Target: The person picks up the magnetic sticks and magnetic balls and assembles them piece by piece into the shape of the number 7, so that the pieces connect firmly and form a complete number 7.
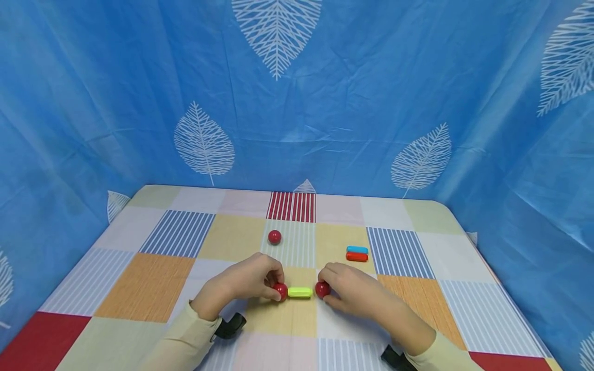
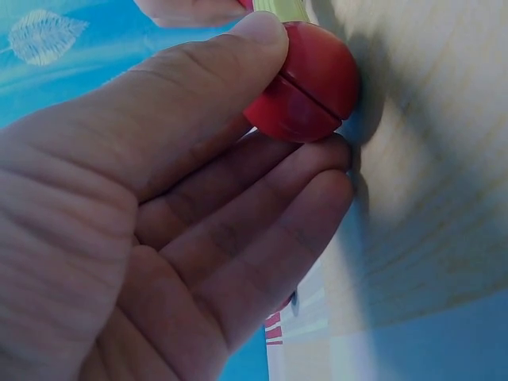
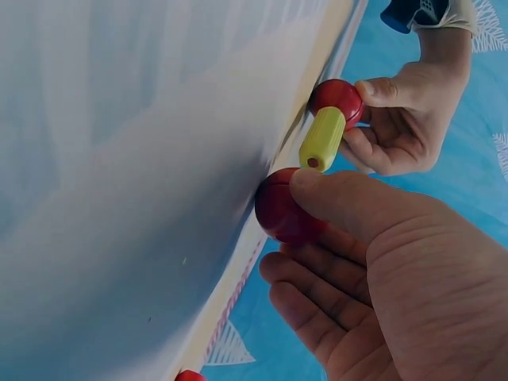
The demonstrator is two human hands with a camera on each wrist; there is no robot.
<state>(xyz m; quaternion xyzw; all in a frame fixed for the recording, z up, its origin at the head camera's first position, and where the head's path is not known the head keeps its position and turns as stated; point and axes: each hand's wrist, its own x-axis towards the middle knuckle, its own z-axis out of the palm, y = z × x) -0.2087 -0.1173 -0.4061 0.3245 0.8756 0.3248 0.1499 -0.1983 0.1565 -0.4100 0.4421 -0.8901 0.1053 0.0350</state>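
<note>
My left hand (image 1: 248, 278) pinches a red ball (image 2: 305, 83) between thumb and fingers, low over the cloth. A groove runs round this ball. From its right side a short ridged yellow-green stick (image 1: 299, 292) points toward my right hand (image 1: 355, 292). The stick's free end shows a small dark spot in the right wrist view. My right hand holds a second red ball (image 3: 284, 208) by thumb and fingertips, with a narrow gap between it and the stick's free end in the head view.
Beyond my left hand a third red ball (image 1: 275, 237) lies on the patchwork tablecloth (image 1: 223, 293). A blue stick (image 1: 357, 250) and a red stick (image 1: 357, 257) lie side by side behind my right hand. Blue leaf-print curtains (image 1: 315, 103) enclose the back and sides.
</note>
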